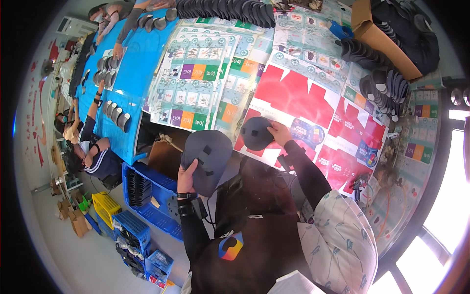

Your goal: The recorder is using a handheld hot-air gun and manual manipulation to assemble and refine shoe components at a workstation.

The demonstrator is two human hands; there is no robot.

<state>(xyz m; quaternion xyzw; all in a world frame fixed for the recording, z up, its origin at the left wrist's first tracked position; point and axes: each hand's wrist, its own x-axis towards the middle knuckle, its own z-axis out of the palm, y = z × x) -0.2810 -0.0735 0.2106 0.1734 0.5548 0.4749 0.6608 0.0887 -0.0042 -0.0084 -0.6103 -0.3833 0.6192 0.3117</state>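
My left hand (187, 177) grips the lower left side of a large dark grey insole-shaped pad (215, 149), held up in front of the table edge. Small black square patches dot its face. To the right, my right hand (280, 134) pinches the right edge of a smaller, rounded dark pad (254, 137), which also carries small black squares. This smaller pad is over the red-and-white printed sheet (284, 90). The two pads are apart. My fingers behind each pad are hidden.
Stacked dark pads (225, 11) line the far table edge, with more piles (384, 90) at right beside a cardboard box (364, 27). Printed sheets (188, 98) cover the table. Co-workers reach over a blue table (139, 59) at left. A blue crate (156, 188) stands below.
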